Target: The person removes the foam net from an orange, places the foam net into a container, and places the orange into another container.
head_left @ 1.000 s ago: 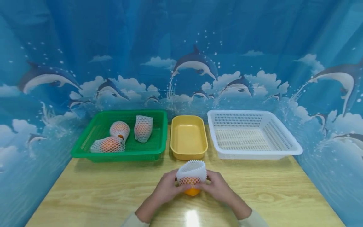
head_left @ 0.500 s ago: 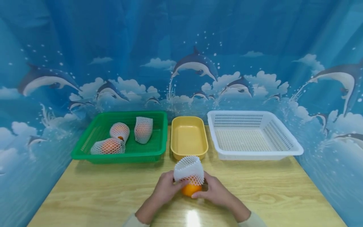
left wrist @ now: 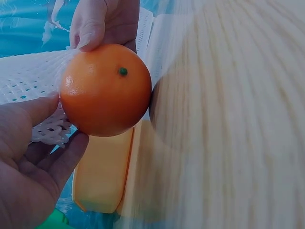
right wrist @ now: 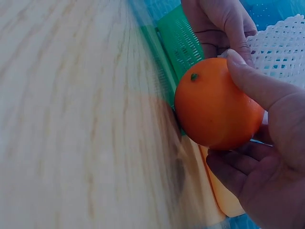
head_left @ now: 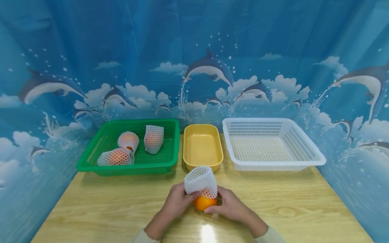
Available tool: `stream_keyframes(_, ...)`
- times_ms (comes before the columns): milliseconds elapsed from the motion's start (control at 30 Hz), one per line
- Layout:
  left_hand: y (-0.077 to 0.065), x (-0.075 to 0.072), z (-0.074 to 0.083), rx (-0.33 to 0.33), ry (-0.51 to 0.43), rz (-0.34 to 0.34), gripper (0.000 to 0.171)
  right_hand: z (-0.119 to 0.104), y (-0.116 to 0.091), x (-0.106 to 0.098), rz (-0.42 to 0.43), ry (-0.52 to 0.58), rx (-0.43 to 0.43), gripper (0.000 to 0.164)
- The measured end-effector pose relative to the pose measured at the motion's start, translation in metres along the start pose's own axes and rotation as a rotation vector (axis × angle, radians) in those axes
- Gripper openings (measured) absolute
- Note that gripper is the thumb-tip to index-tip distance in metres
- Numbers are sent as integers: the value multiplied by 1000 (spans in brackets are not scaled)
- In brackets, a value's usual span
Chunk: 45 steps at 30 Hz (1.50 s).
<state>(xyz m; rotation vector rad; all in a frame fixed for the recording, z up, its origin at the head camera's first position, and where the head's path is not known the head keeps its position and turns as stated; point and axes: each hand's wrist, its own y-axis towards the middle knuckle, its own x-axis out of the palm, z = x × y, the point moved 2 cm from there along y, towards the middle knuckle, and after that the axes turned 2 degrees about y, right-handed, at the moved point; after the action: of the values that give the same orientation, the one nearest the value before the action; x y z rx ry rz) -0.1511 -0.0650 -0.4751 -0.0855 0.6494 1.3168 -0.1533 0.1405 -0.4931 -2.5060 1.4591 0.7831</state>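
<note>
Right wrist: fingers [right wrist: 228,171] curl wide around the orange [right wrist: 214,107].

Relative to one second earlier, the foam net [head_left: 199,182] has slid toward 11 o'clock, baring more of the orange [head_left: 204,203], while the right hand [head_left: 230,204] has its thumb lower, near the fruit's 6 o'clock edge.

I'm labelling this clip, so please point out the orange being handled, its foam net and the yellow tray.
Orange [left wrist: 106,93]: left wrist view, on its bare peel.
Foam net [head_left: 200,183]: head view, on its near side.
Yellow tray [head_left: 202,149]: head view, on its bare floor.
</note>
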Motion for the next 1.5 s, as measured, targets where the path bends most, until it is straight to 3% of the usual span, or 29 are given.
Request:
stream_keyframes(267, 2, 2, -1, -26, 3, -1, 34, 1, 0, 0, -14, 3, 0, 68)
stream_keyframes(600, 10, -3, 3, -52, -9, 42, 33, -1, -1, -2, 2, -58, 5, 76)
stream_keyframes(900, 36, -11, 3, -101, -35, 80, 31, -4, -2, -2, -10, -56, 17, 82)
stream_keyframes(1133, 62, -8, 0, -125, -143, 81, 26, -3, -2, -2, -3, -66, 15, 82)
stream_keyframes(1200, 70, -8, -1, -162, -183, 85, 26, -3, -2, -2, -4, -68, 19, 82)
stream_keyframes(1367, 83, -6, -4, -336, -209, 91, 23, -4, -3, -2, -9, -67, 39, 83)
stream_keyframes(1500, 92, -2, -3, -369, -248, 104, 23, -4, -4, -3, -6, -76, 47, 85)
